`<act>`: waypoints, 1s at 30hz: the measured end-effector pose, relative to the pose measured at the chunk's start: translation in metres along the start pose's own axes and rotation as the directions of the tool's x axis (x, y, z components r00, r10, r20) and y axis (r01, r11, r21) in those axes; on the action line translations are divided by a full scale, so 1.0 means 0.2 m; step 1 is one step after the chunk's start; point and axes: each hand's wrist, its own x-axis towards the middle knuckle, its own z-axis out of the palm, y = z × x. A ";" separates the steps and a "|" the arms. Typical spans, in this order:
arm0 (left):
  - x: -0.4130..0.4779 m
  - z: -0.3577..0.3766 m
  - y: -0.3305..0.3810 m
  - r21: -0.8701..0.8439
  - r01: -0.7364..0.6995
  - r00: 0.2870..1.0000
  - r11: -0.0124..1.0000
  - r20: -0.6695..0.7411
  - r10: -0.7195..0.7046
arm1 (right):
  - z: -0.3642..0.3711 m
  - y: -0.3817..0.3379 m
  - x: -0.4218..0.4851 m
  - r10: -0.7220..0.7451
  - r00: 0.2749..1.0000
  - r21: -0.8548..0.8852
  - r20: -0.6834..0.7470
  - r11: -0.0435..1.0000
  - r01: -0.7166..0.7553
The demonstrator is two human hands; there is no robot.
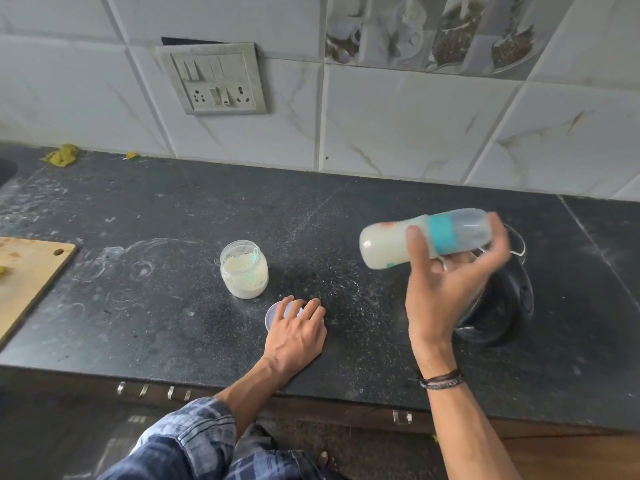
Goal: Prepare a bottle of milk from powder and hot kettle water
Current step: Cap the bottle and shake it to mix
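My right hand (450, 282) holds a baby bottle (388, 244) on its side above the counter; the bottle has a teal collar, a clear cap, and whitish milk inside. Behind that hand stands a black kettle (502, 306) with its lid open, partly hidden. An open clear jar of milk powder (244, 268), with a pale green scoop inside, stands at the middle of the black counter (156, 306). My left hand (298, 332) lies flat, fingers resting on the jar's pale lid (273, 313) just in front of the jar.
A wooden cutting board (27, 275) lies at the left edge. A yellow cloth (62, 155) sits by the back wall. A switch and socket panel (214, 79) is on the tiled wall. Spilled powder and white smears mark the counter. Drawer handles (154, 391) run below the front edge.
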 end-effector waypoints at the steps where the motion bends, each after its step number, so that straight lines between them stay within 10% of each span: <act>1: 0.00 0.00 0.00 0.000 0.000 1.000 1.000 0.009 0.000 | 0.01 0.00 -0.01 -0.054 0.998 -0.005 -0.033 0.999 0.054; 6: 0.01 -0.01 0.00 -0.007 -0.002 1.000 1.000 0.009 0.002 | 0.04 0.03 -0.08 0.197 0.958 -0.084 0.207 0.979 -0.184; 11: 0.01 -0.01 0.00 -0.008 0.004 1.000 1.000 0.004 -0.004 | 0.03 0.02 -0.06 -0.103 0.995 -0.059 -0.015 0.993 0.102; 16: 0.00 0.00 0.00 -0.003 -0.007 1.000 1.000 0.004 0.007 | 0.02 0.10 -0.10 0.198 0.948 -0.237 0.249 0.962 -0.139; 22: 0.00 0.00 -0.01 -0.004 -0.004 1.000 1.000 0.020 0.004 | 0.00 0.13 -0.16 0.236 0.951 -0.136 0.198 0.968 -0.212; 27: 0.00 -0.01 0.00 0.008 -0.001 1.000 1.000 0.020 0.001 | 0.03 0.05 -0.11 -0.043 0.999 -0.050 -0.015 0.998 0.042; 30: 0.00 -0.01 0.00 -0.002 -0.001 1.000 1.000 0.014 0.001 | 0.06 0.04 -0.12 0.109 0.987 -0.091 0.121 0.991 -0.098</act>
